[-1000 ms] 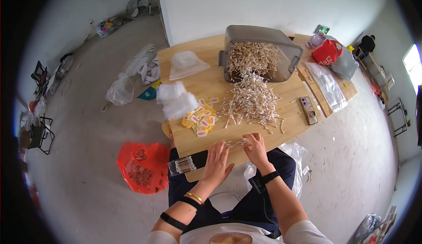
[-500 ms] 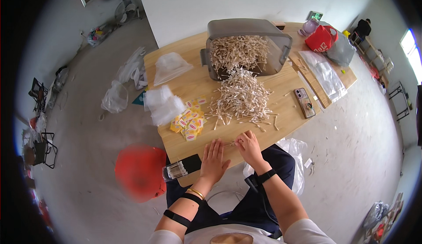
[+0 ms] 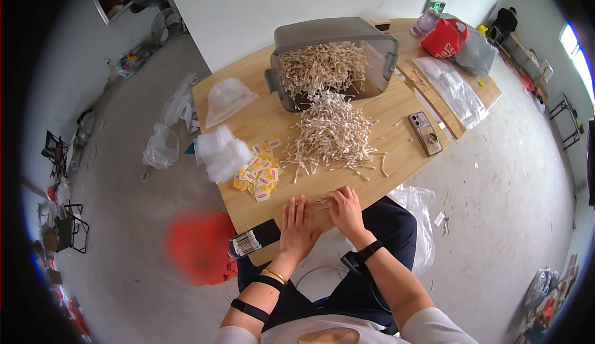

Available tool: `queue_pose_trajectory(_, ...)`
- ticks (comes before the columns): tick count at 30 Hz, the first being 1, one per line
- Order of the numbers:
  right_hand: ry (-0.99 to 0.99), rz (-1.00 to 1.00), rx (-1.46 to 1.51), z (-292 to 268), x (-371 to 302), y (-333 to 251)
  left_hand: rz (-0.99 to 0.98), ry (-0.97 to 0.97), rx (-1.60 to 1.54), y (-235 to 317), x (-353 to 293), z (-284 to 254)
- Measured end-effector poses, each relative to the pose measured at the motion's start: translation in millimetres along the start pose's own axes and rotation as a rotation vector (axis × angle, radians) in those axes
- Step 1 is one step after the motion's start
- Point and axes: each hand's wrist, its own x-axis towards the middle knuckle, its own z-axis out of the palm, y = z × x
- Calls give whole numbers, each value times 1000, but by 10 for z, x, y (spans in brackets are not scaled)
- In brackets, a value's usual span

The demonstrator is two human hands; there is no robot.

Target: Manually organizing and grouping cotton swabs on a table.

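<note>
A few cotton swabs (image 3: 319, 204) lie side by side at the table's near edge, bridging the gap between my hands. My left hand (image 3: 299, 225) rests flat on the wood with fingers stretched out, its fingertips by their left ends. On the other side, my right hand (image 3: 347, 212) has its fingers bent and pinched on their right ends. A large heap of cotton swabs (image 3: 331, 133) spills toward me from a grey translucent bin (image 3: 378, 87) tipped on its side. Left of my left hand, a small pack of cotton swabs (image 3: 245, 243) lies on a dark card (image 3: 268, 232).
Yellow-and-white labels (image 3: 260, 173) and clear plastic bags (image 3: 222, 153) lie on the left of the wooden table (image 3: 396, 158). A phone (image 3: 426, 134), a long plastic sheet (image 3: 452, 90) and a red bag (image 3: 445, 38) are on the right. A red bag or bucket (image 3: 201, 248) stands below the left edge.
The whole view has shifted slightly. My right hand's fingers have straightened a little over the swabs' ends. My left hand stays flat beside them.
</note>
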Motion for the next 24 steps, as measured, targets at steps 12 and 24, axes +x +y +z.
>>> queue_pose_trajectory(12,31,41,124,33,-56,-70,48,31,-29,8,-9,-3)
queue_pose_trajectory(24,57,43,67,-9,-115,-96,-17,-26,-41,51,51,-17)
